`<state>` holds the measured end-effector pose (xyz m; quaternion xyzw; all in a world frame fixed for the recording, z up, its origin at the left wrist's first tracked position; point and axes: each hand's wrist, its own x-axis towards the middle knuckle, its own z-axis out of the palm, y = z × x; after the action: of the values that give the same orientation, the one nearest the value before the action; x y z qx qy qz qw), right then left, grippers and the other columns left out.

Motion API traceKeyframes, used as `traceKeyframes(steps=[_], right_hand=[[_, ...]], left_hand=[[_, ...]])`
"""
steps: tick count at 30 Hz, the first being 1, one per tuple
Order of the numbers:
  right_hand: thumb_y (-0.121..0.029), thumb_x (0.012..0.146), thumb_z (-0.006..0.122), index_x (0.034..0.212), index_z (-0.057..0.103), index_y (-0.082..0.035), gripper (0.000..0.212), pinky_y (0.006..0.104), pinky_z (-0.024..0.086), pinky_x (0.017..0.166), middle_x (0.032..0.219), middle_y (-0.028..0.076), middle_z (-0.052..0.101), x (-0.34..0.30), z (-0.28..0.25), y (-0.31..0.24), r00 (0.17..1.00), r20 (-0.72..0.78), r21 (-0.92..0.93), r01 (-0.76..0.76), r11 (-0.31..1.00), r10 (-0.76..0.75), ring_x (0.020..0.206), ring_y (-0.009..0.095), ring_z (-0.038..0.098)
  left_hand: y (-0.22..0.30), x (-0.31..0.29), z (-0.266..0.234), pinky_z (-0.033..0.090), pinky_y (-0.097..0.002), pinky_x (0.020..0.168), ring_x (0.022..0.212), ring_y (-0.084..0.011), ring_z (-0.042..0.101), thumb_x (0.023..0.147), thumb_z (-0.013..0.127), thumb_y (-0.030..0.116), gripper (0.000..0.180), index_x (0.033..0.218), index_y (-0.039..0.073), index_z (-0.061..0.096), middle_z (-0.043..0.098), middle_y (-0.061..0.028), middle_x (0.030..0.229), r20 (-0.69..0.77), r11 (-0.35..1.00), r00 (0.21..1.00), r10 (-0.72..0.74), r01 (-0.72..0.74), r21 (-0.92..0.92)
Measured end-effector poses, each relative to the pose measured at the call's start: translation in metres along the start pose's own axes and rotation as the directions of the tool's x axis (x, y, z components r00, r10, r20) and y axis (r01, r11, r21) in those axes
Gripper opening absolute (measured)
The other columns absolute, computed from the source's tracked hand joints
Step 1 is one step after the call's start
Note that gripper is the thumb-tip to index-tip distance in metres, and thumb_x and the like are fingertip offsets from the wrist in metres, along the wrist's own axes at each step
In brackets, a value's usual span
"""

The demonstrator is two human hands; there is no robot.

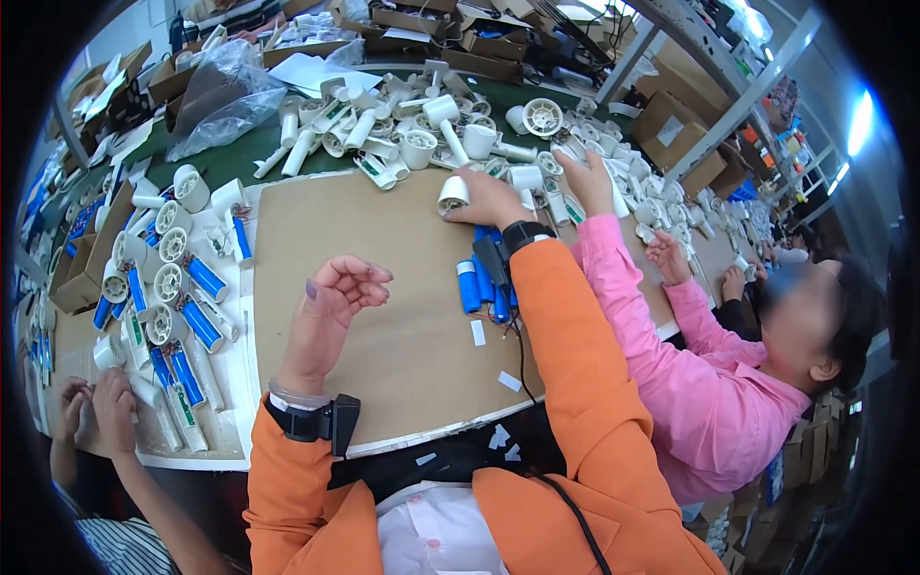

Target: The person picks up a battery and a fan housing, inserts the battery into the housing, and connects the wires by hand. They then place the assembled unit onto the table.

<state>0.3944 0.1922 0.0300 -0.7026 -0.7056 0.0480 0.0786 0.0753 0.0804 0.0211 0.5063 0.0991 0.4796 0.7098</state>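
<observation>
My right hand (489, 199) reaches to the far side of the brown board and grips a white plastic housing (452, 195), whose round ribbed end faces me. Just below that wrist lie several blue battery packs (469, 286) with thin wires, partly hidden by my sleeve. My left hand (337, 305) hovers over the brown board (383, 364) with loosely curled fingers apart and nothing in them. Beyond the board, a heap of white plastic housings (419, 149) with handle-like stems spreads across the green tabletop, right beside my right hand.
To the left, white housings with blue batteries (201, 324) cover a pale board, near a co-worker's hands (113, 407). A person in a pink sleeve (623, 297) reaches into the heap on my right. Small white labels (510, 381) and a black cable lie near the front edge.
</observation>
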Motion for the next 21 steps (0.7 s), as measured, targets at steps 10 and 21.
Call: traceKeyframes(steps=[10, 21], right_hand=[[-0.040, 0.071, 0.081, 0.117, 0.053, -0.009, 0.063, 0.0471, 0.054, 0.080, 0.106, 0.017, 0.066, -0.045, -0.003, -0.089, 0.974, -0.054, -0.058, 0.219, 0.974, -0.222, 0.098, 0.036, 0.067], [-0.033, 0.073, 0.080, 0.115, 0.052, -0.004, 0.058, 0.0469, 0.054, 0.081, 0.110, 0.020, 0.065, -0.117, 0.033, -0.148, 0.994, -0.070, 0.285, 0.104, 0.953, -0.088, 0.097, 0.038, 0.066]], left_hand=[[-0.012, 0.000, -0.019, 0.047, -0.0309, 0.094, 0.102, -0.0155, 0.059, 0.099, 0.057, 0.040, 0.043, 0.124, 0.006, 0.051, 0.060, -0.0123, 0.121, -0.255, 0.965, 0.955, -0.150, 0.197, 0.170], [-0.026, 0.001, -0.024, 0.046, -0.0323, 0.101, 0.118, -0.0214, 0.056, 0.087, 0.074, 0.019, 0.075, 0.147, 0.004, 0.033, 0.052, -0.0153, 0.139, -0.318, 0.832, 0.935, -0.158, 0.300, 0.467]])
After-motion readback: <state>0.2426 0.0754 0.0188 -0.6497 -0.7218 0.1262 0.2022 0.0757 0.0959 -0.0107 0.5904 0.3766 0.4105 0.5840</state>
